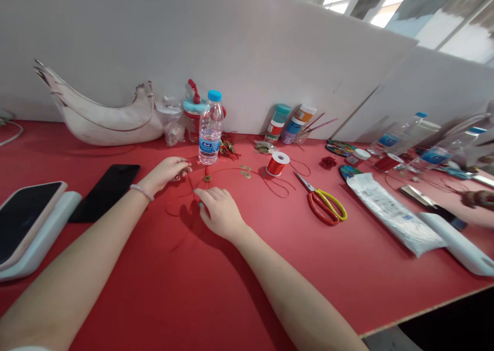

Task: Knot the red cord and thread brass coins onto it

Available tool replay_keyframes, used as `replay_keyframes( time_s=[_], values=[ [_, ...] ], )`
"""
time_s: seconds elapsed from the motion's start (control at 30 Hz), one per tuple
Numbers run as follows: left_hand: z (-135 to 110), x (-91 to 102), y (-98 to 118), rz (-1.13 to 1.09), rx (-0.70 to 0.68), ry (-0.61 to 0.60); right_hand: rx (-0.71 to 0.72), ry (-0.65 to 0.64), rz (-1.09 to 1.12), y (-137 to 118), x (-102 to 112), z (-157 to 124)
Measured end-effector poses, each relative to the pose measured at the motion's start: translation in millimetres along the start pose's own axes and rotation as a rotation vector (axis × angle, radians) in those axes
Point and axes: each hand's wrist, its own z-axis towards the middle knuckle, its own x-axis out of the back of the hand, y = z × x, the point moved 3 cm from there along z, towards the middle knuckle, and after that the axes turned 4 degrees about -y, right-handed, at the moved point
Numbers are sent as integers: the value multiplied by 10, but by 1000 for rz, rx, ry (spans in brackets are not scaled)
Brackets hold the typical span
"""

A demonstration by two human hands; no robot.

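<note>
My left hand [166, 172] rests on the red table [154, 289] with its fingers pinched together on a thin red cord [192, 185]. My right hand [218, 210] lies just to the right and nearer me, fingers curled down onto the same cord where it crosses the table. A small bronze coin [207, 177] threaded on the cord sits between the two hands. The cord loops away to a red spool [277, 163]. Loose coins [244, 172] lie beside it.
A water bottle [210, 128] stands behind my hands. Red-and-yellow scissors [324, 203] lie right of the spool. A black phone [105, 190] and a tablet on a stand [27, 222] sit left. Paint jars [289, 124], a white bag [100, 117], and a plastic packet [393, 212] are around.
</note>
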Motion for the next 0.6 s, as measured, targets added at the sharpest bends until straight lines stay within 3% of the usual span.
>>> replay_keyframes(
  time_s=[0.23,0.43,0.6],
  values=[
    [21,81,-22,-252,18,78,326,-240,-28,-245,13,-68],
    [1,157,-13,-354,52,93,289,-329,-84,-267,25,-250],
    [-4,225,11,-422,-28,174,190,-388,-46,-270,78,-577]
  ],
)
